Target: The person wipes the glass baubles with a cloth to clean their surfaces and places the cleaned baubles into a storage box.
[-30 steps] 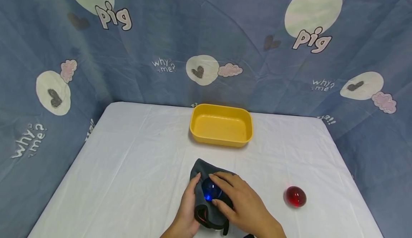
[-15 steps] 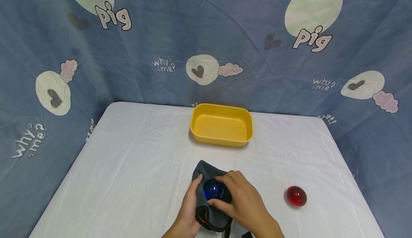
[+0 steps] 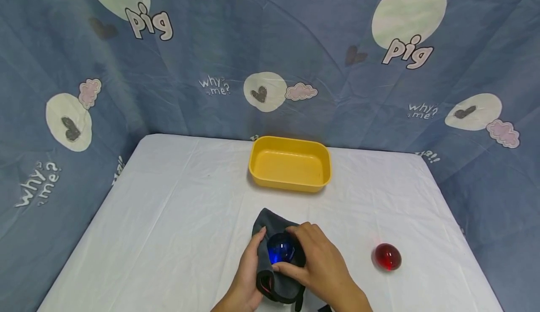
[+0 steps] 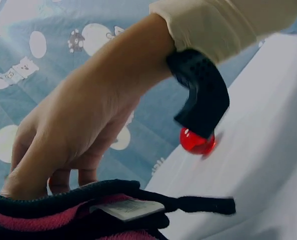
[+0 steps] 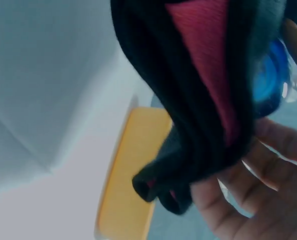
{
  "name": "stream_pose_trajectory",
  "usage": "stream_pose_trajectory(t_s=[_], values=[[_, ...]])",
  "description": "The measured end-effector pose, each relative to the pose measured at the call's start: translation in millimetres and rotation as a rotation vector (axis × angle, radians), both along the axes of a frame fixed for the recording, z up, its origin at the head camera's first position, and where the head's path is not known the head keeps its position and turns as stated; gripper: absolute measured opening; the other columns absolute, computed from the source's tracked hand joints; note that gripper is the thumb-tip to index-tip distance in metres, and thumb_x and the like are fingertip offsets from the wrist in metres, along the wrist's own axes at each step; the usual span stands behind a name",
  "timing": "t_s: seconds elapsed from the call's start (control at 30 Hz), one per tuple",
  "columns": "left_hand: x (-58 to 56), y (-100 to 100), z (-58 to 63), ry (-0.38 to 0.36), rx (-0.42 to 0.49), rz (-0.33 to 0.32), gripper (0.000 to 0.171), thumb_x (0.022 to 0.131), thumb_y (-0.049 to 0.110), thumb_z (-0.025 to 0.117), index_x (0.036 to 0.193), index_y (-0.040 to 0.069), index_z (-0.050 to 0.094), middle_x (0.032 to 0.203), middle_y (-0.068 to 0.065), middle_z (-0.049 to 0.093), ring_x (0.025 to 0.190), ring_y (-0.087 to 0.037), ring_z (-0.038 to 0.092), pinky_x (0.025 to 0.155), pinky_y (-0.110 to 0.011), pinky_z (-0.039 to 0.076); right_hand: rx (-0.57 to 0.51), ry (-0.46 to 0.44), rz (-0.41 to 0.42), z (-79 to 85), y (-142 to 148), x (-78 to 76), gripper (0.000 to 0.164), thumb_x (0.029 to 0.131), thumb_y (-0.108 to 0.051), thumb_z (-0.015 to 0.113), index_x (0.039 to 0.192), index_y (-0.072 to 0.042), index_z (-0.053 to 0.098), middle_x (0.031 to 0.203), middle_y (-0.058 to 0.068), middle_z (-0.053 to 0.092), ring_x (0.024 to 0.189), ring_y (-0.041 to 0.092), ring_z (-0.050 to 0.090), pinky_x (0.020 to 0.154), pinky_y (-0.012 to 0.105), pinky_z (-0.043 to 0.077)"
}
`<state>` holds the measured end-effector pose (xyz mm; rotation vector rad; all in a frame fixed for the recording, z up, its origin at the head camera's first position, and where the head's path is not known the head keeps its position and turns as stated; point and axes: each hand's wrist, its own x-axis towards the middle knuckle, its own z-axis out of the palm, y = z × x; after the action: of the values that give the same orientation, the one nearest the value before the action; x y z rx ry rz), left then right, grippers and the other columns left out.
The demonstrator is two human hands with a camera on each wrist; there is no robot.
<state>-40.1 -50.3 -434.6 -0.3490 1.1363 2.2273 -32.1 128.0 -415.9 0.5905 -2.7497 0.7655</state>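
A folded dark grey cloth (image 3: 270, 220) with black edging and a pink inner side is held up near the table's front. My left hand (image 3: 246, 270) grips its left side, thumb on top. Against the cloth sits a shiny blue ball (image 3: 280, 248). My right hand (image 3: 322, 263) curls round the ball from the right, thumb at its lower edge and fingers at its upper right. In the left wrist view the cloth's pink lining, a white label (image 4: 131, 209) and a black strap (image 4: 203, 205) show. Fingertips of the right hand are hidden behind the cloth there.
A shiny red ball (image 3: 387, 256) rests on the white-covered table (image 3: 190, 223) to the right of my hands. Beyond the cloth, a yellow rectangular tray (image 3: 291, 185) stands at the table's back edge. Blue printed fabric (image 3: 219, 45) hangs behind and at both sides.
My right hand's fingers have slid rightward off the ball's top to its right side, baring more of it. Cloth, ball and left hand have shifted slightly right.
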Motion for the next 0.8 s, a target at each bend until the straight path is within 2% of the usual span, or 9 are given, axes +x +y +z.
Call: stream_pose_trajectory(t_s=[0.1,0.23,0.4,0.57,0.8], values=[[-1.1,-2,0.2,0.010,-0.008,-0.008,0.082,0.106,0.064,0.039,0.161,0.005,0.026,0.152,-0.013,0.048,0.126,-0.019,0.055,0.108,-0.036,0.044,0.036,-0.068,0.039,4.5,4,2.3,0.079,0.085,-0.067,0.076,0.148,-0.022,0.058,0.129,-0.007,0.058,0.113,0.007,0.055,0.095,0.037,0.056],[-0.5,-5,-0.9,0.027,0.014,-0.014,0.075,0.106,0.064,0.040,0.156,0.007,0.036,0.142,-0.009,0.056,0.121,-0.017,0.059,0.105,-0.033,0.047,0.083,-0.107,0.100,10.7,6,4.4,0.074,0.091,-0.052,0.080,0.155,-0.031,0.051,0.140,-0.006,0.055,0.119,0.011,0.055,0.101,0.042,0.054],[1.6,-4,-2.1,0.029,0.065,-0.017,0.068,0.107,0.060,0.041,0.150,0.008,0.042,0.135,-0.007,0.058,0.119,-0.016,0.060,0.103,-0.032,0.049,0.091,-0.116,0.138,13.1,5,5.8,0.066,0.093,-0.041,0.082,0.152,-0.028,0.056,0.140,-0.005,0.058,0.123,0.014,0.057,0.104,0.045,0.052],[1.8,-4,-2.8,0.014,0.063,-0.009,0.067,0.107,0.060,0.041,0.149,0.007,0.044,0.133,-0.006,0.060,0.118,-0.016,0.061,0.103,-0.032,0.049,0.053,-0.044,0.145,10.3,5,4.6,0.063,0.088,-0.039,0.087,0.143,-0.021,0.064,0.133,-0.005,0.062,0.118,0.012,0.060,0.100,0.041,0.054],[2.2,-4,-5.2,-0.006,0.050,-0.018,0.066,0.107,0.061,0.039,0.146,0.008,0.045,0.128,-0.005,0.061,0.113,-0.015,0.062,0.099,-0.032,0.051,0.044,0.036,0.109,5.6,2,2.4,0.062,0.082,-0.049,0.089,0.130,-0.015,0.068,0.112,-0.008,0.061,0.099,0.006,0.057,0.087,0.032,0.056]])
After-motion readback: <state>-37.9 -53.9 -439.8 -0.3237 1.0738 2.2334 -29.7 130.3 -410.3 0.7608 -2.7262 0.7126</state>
